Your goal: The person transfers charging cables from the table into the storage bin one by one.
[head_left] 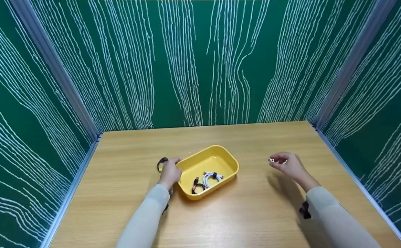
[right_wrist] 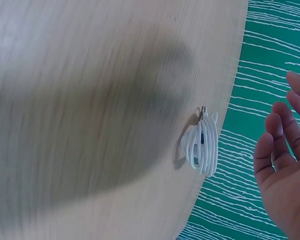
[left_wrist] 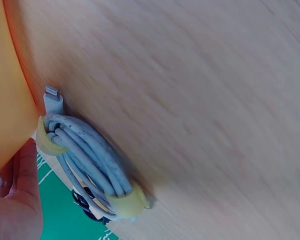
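In the head view my left hand (head_left: pixel 170 173) grips the left end of a yellow bin (head_left: pixel 226 154). A white charging cable (head_left: pixel 207 179) and a dark cable (head_left: pixel 194 187) lie coiled inside the bin. In the left wrist view, a greyish-white Lightning cable (left_wrist: pixel 92 150) with yellow ties lies on the table beside the bin and left hand (left_wrist: pixel 20 200). My right hand (head_left: pixel 289 167) hovers over the table's right side, fingers bent and apart. A coiled white cable (right_wrist: pixel 206 145) lies on the table near the right hand (right_wrist: pixel 290 175), without contact in the right wrist view.
Beyond the left hand lies a black cable (head_left: pixel 161 162). The wooden table (head_left: pixel 241 213) is bounded by green panels (head_left: pixel 203 62) with white wavy lines and by metal corner posts. A black wrist device (head_left: pixel 304 210) hangs under the right sleeve.
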Motion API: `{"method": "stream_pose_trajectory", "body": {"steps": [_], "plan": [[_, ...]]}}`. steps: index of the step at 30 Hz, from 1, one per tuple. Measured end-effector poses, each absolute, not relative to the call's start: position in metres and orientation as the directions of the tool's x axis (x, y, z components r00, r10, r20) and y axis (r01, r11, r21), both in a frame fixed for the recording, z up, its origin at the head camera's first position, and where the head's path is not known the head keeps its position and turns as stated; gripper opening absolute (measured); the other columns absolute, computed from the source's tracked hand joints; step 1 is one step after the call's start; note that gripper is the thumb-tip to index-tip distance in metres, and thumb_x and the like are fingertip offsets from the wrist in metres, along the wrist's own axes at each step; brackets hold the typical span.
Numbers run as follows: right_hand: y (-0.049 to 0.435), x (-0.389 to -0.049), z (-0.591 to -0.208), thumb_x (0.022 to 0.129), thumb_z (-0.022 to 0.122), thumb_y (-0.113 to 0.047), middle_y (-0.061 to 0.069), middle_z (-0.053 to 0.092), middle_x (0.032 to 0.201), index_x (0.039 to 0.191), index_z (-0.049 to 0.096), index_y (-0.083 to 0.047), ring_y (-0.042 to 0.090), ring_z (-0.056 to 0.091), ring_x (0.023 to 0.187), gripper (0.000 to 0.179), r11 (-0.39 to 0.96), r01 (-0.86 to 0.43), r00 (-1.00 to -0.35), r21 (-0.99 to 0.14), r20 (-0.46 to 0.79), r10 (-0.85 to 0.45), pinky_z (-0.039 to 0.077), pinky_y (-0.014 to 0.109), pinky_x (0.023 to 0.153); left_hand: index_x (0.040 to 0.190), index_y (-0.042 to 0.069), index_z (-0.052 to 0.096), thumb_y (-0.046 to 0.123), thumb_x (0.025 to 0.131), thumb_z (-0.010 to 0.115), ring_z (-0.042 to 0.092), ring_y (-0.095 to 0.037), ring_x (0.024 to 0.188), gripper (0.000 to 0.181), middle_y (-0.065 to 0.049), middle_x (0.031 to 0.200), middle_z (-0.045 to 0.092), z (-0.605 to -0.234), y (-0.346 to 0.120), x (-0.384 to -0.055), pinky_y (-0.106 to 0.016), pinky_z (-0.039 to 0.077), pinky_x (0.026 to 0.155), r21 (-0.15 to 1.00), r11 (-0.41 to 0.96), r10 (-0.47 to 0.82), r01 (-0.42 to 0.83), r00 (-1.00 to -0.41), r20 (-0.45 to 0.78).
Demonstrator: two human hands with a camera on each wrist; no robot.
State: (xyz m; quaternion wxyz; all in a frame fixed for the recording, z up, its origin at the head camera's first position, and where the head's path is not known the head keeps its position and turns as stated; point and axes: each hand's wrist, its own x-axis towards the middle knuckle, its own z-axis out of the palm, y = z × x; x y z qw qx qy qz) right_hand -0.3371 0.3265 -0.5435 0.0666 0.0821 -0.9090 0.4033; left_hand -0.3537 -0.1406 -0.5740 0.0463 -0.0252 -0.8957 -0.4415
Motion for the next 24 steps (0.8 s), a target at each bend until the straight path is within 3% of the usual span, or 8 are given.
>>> {"method": "stream_pose_trajectory", "body": {"steps": [16, 24], "plan": [[0.340, -0.334, -0.542, 0.098, 0.080, -0.013, 0.016, 0.070, 0.108, 0.124, 0.076, 0.006, 0.025, 0.057, 0.095, 0.032, 0.633, -0.087, -0.996, -0.770, 0.069, -0.053, 0.052, 0.021, 0.070, 0.109, 0.005, 0.079, -0.017, 0.083, 0.052, 0.065, -0.021, 0.090, 0.043, -0.013, 0.102, 0.075, -0.576, -0.140, -0.354, -0.035, 0.057, 0.082, 0.799, 0.596, 0.004, 0.072, -0.996, 0.086], [0.346, -0.333, -0.543, 0.097, 0.078, -0.007, 0.019, 0.073, 0.108, 0.122, 0.077, 0.007, 0.019, 0.058, 0.089, 0.029, 0.633, -0.106, -0.993, -0.767, 0.111, -0.031, 0.050, 0.021, 0.067, 0.109, 0.004, 0.078, -0.017, 0.083, 0.051, 0.065, -0.020, 0.087, 0.043, -0.014, 0.102, 0.075, -0.572, -0.139, -0.353, -0.032, 0.056, 0.077, 0.804, 0.592, -0.005, 0.058, -0.997, 0.076]]}}
